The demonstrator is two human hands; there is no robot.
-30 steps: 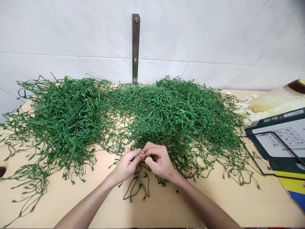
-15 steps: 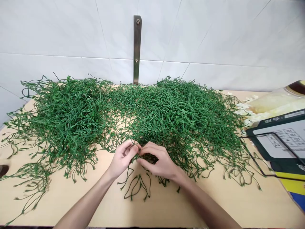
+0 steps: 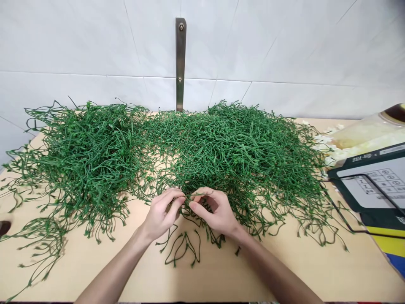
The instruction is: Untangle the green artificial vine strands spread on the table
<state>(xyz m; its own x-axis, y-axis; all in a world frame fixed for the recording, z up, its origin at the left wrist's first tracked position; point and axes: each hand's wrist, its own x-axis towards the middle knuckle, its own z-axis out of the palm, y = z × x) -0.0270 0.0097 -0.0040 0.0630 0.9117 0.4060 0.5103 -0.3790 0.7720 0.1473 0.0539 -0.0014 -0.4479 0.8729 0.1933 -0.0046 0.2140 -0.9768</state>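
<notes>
While the left hand (image 3: 164, 214) pinches a thin green stem (image 3: 187, 196) between thumb and fingers, the right hand (image 3: 217, 211) curls its fingers at the same stem, though whether they are clamped on it I cannot tell. The stem spans the narrow gap between the two hands, just above the worktop (image 3: 142, 270). Behind them lie two tangled piles of stems, a left pile (image 3: 88, 156) and a wider right pile (image 3: 247, 147). A few loose stems (image 3: 183, 249) lie nearer the front edge, and a box (image 3: 379, 185) sits at far right.
</notes>
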